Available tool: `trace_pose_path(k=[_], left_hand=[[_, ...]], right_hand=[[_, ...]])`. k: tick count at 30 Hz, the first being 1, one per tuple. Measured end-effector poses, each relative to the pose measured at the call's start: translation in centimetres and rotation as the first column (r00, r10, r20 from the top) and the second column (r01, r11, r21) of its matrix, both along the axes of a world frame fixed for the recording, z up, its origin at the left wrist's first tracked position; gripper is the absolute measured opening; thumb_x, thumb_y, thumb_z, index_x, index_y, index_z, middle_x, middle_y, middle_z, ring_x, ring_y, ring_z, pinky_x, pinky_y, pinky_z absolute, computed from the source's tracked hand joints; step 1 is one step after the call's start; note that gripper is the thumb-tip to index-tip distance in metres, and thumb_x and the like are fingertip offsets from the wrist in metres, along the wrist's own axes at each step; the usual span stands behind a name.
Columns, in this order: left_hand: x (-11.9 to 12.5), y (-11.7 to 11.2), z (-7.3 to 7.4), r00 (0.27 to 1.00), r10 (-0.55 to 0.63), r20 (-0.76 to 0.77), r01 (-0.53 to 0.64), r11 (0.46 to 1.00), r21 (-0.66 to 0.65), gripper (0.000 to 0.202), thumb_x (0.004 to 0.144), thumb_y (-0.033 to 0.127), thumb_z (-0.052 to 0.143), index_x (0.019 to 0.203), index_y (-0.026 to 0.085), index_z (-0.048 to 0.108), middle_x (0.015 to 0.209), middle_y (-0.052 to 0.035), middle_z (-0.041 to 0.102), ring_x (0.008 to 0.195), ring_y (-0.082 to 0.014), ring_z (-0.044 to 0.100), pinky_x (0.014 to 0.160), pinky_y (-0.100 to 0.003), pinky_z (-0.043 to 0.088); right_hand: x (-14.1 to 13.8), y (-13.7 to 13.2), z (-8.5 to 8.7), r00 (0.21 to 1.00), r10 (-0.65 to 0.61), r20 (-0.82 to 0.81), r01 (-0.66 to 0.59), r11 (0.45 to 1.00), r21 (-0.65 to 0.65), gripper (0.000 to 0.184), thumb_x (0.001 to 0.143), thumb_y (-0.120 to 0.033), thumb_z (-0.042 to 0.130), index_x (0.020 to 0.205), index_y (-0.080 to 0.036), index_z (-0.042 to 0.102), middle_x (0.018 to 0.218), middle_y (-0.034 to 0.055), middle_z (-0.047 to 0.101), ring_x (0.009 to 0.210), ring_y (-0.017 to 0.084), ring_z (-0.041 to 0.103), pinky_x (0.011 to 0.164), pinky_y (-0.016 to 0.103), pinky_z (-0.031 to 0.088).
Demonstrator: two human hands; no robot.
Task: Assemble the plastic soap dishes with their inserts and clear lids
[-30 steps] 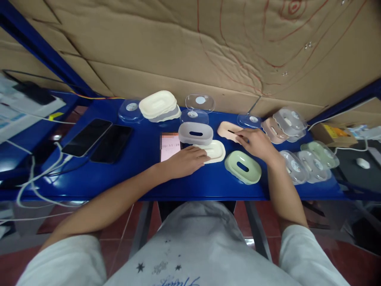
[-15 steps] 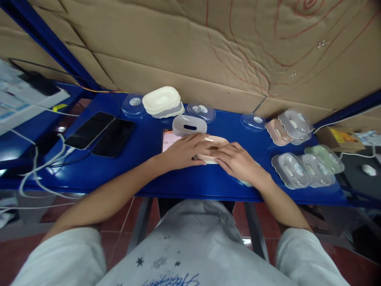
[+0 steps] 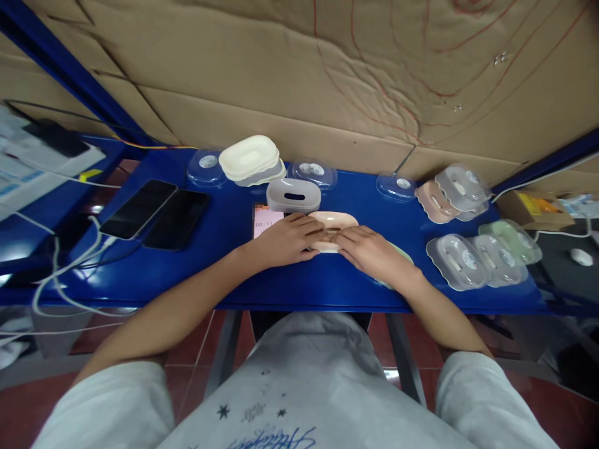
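Observation:
In the head view a pale pink oval soap dish (image 3: 334,217) lies on the blue table in front of me. My left hand (image 3: 289,242) closes on its left end, fingers reaching over the rim. At the opposite end my right hand (image 3: 367,251) grips it, with fingertips inside near the slot in its floor. The fingers cover much of the dish. Just behind it stands a grey oval soap dish (image 3: 294,201) with a dark slot. A pale green piece (image 3: 401,252) is partly hidden beneath my right wrist.
Cream trays (image 3: 250,157) are stacked at the back between clear lids (image 3: 206,167). Several lidded soap dishes (image 3: 461,260) stand at the right. A phone showing a timer (image 3: 262,226) lies by my left hand; two dark phones (image 3: 175,218) and white cables (image 3: 55,274) are further left.
Both hands stay on the pink soap dish, with the right fingers shifted slightly inward over it. The whole view has moved a little; the other things keep their places.

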State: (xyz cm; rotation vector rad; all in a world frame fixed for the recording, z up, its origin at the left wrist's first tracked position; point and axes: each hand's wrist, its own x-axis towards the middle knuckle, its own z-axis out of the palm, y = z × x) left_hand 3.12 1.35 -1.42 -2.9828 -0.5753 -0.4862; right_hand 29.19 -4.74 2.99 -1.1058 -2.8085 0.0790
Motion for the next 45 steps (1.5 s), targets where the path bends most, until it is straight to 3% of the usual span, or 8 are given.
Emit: trace_pose_path(k=[7, 12, 16, 19, 26, 32, 40, 45], left_hand=[[0.4, -0.3, -0.1, 1.0, 0.007, 0.001, -0.007, 1.0, 0.017, 0.038, 0.105, 0.022, 0.065, 0.141, 0.012, 0.069, 0.141, -0.0175, 0.073, 0.136, -0.0321, 0.067, 0.12, -0.049, 0.05], [0.2, -0.4, 0.4, 0.999, -0.012, 0.046, 0.014, 0.999, -0.038, 0.028, 0.109, 0.024, 0.06, 0.133, 0.016, 0.072, 0.14, -0.0144, 0.074, 0.137, -0.0308, 0.066, 0.123, -0.049, 0.048], [0.0, -0.4, 0.9, 0.999, 0.003, 0.054, 0.0, 0.999, -0.046, 0.019, 0.108, 0.027, 0.062, 0.115, 0.016, 0.075, 0.13, -0.014, 0.075, 0.122, -0.0302, 0.072, 0.111, -0.046, 0.055], [-0.2, -0.1, 1.1, 0.999, 0.022, 0.036, -0.02, 0.999, -0.037, 0.02, 0.106, 0.034, 0.068, 0.11, 0.015, 0.076, 0.121, -0.0129, 0.076, 0.112, -0.0302, 0.073, 0.102, -0.045, 0.056], [-1.3, 0.8, 2.0, 0.976, 0.204, 0.078, -0.198, 0.977, -0.08, 0.04, 0.114, 0.045, 0.053, 0.101, 0.017, 0.078, 0.107, -0.0113, 0.077, 0.102, -0.0274, 0.074, 0.092, -0.039, 0.056], [-1.4, 1.1, 2.4, 0.927, 0.339, 0.157, -0.267, 0.894, -0.359, 0.046, 0.114, 0.051, 0.048, 0.144, 0.02, 0.065, 0.141, -0.013, 0.071, 0.121, -0.0304, 0.073, 0.102, -0.041, 0.058], [-1.6, 0.6, 2.5, 0.933, 0.349, 0.087, -0.315, 0.908, -0.276, 0.05, 0.104, 0.055, 0.067, 0.138, 0.019, 0.063, 0.137, -0.0151, 0.069, 0.117, -0.0344, 0.074, 0.093, -0.042, 0.062], [-2.2, 1.2, 2.9, 0.975, 0.223, 0.02, -0.216, 0.959, -0.185, 0.062, 0.095, 0.057, 0.079, 0.141, 0.019, 0.062, 0.14, -0.0177, 0.065, 0.125, -0.0375, 0.069, 0.098, -0.046, 0.061]], right_hand=[[0.9, 2.1, 0.5, 0.995, 0.041, -0.089, -0.049, 0.994, -0.095, 0.033, 0.115, -0.026, 0.048, 0.136, -0.022, 0.072, 0.134, 0.0095, 0.077, 0.127, 0.025, 0.072, 0.114, 0.043, 0.055], [2.7, 11.7, 0.9, 0.935, -0.085, -0.345, 0.04, 0.99, -0.135, 0.048, 0.111, -0.048, 0.056, 0.148, -0.019, 0.064, 0.153, 0.0129, 0.066, 0.145, 0.026, 0.06, 0.127, 0.047, 0.045], [1.4, 18.6, -1.3, 0.937, -0.174, -0.301, 0.123, 0.975, -0.183, 0.083, 0.097, -0.054, 0.078, 0.164, -0.014, 0.049, 0.17, 0.0199, 0.047, 0.16, 0.031, 0.044, 0.134, 0.051, 0.034], [0.1, 20.3, -2.8, 0.946, -0.223, -0.234, 0.166, 0.956, -0.241, 0.089, 0.09, -0.05, 0.086, 0.166, -0.021, 0.05, 0.172, 0.0158, 0.046, 0.162, 0.036, 0.043, 0.132, 0.056, 0.037], [3.9, 15.7, -0.4, 0.901, -0.253, -0.352, 0.217, 0.966, -0.137, 0.062, 0.106, -0.05, 0.063, 0.162, -0.023, 0.058, 0.163, 0.0107, 0.058, 0.16, 0.032, 0.045, 0.136, 0.054, 0.033], [7.3, 7.2, 2.4, 0.875, -0.25, -0.414, 0.204, 0.967, -0.152, 0.058, 0.105, -0.053, 0.067, 0.16, -0.037, 0.059, 0.164, 0.0022, 0.058, 0.158, 0.032, 0.048, 0.134, 0.059, 0.036], [4.6, 2.6, 0.9, 0.927, -0.168, -0.337, 0.096, 0.971, -0.218, 0.056, 0.109, -0.041, 0.064, 0.164, -0.036, 0.054, 0.173, 0.0053, 0.046, 0.162, 0.03, 0.042, 0.133, 0.06, 0.039], [2.9, 1.4, -0.1, 0.956, -0.153, -0.25, 0.105, 0.975, -0.194, 0.061, 0.11, -0.037, 0.062, 0.168, -0.041, 0.046, 0.179, 0.0036, 0.037, 0.164, 0.03, 0.039, 0.131, 0.06, 0.043]])
